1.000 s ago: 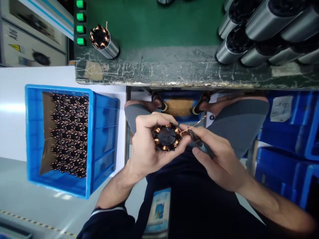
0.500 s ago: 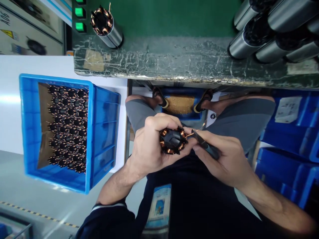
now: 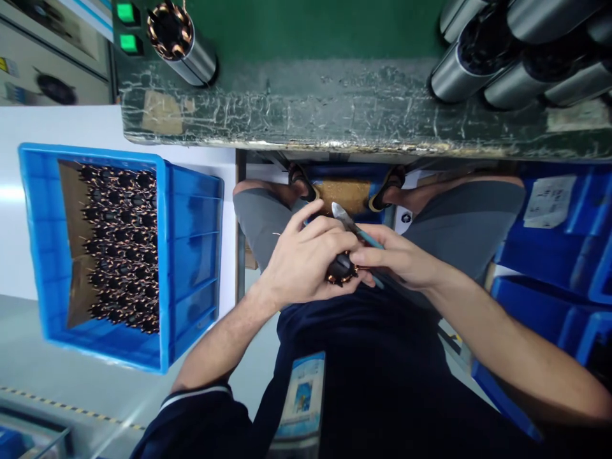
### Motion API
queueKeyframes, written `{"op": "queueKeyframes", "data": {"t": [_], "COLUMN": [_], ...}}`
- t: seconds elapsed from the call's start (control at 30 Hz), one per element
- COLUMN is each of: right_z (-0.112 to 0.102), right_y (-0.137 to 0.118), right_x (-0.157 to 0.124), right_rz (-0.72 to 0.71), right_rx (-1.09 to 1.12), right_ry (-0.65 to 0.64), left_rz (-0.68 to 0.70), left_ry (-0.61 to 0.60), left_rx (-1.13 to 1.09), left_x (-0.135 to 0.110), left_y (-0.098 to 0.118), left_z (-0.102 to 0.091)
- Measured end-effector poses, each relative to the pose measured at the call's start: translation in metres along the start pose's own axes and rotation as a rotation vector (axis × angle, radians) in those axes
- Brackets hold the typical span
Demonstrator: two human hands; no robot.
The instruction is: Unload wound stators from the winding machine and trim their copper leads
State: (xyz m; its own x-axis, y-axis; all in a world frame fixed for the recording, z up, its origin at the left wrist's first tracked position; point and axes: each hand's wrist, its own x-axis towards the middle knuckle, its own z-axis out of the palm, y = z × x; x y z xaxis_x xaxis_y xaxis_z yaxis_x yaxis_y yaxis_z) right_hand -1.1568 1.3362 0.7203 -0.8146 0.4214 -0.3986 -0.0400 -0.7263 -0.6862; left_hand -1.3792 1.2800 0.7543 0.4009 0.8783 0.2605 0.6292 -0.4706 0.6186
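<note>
My left hand (image 3: pixel 306 258) is wrapped over a black stator with copper windings (image 3: pixel 340 271), held above my lap; only its lower right edge shows under my fingers. My right hand (image 3: pixel 399 258) pinches the stator's right side and also grips small cutters with teal handles (image 3: pixel 354 229), whose metal tip points up and left above my left hand's knuckles. Both hands are closed and touching each other around the stator.
A blue crate (image 3: pixel 191 255) holding several wound stators stands at my left. A worn green workbench (image 3: pixel 306 121) runs ahead, with one metal cylinder (image 3: pixel 179 41) at its left and several cylinders (image 3: pixel 502 57) at its right. Blue bins (image 3: pixel 564 255) are stacked at the right.
My left hand has turned over so its fingers now cover the stator's face. The cutters in my right hand swung from beside the stator to pointing up and left.
</note>
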Motion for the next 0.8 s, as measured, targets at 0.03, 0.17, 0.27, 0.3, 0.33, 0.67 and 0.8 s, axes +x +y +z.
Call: {"op": "queueKeyframes", "data": {"t": [0.03,0.17,0.27,0.3,0.33,0.67,0.8], "right_z": [-0.001,-0.006,-0.002,0.001,0.005,0.017,0.015], "right_y": [-0.001,-0.005,-0.004,-0.003,-0.004,-0.063,-0.07], "right_x": [-0.004,-0.025,-0.037,-0.04,-0.042,-0.094,-0.102], "right_rz": [-0.019,-0.143,-0.284,-0.342,-0.387,-0.345,-0.391], "right_rx": [-0.014,-0.213,-0.385,-0.423,-0.457,-1.461,-1.688], "right_ry": [0.046,0.314,0.368,0.349,0.317,0.179,0.103], "left_rz": [-0.027,-0.308,-0.559,-0.591,-0.602,-0.706,-0.635], "left_ry": [0.039,0.285,-0.005,-0.16,-0.289,-0.292,-0.333], "left_rx": [0.057,-0.002,-0.659,-0.934,-1.183,-1.398,-1.257], "left_x": [-0.002,-0.017,-0.02,-0.017,-0.013,0.018,0.02], "left_y": [0.007,0.029,0.026,0.023,0.02,0.029,0.026], "left_z": [-0.001,-0.013,-0.013,-0.01,-0.007,-0.005,-0.005]}}
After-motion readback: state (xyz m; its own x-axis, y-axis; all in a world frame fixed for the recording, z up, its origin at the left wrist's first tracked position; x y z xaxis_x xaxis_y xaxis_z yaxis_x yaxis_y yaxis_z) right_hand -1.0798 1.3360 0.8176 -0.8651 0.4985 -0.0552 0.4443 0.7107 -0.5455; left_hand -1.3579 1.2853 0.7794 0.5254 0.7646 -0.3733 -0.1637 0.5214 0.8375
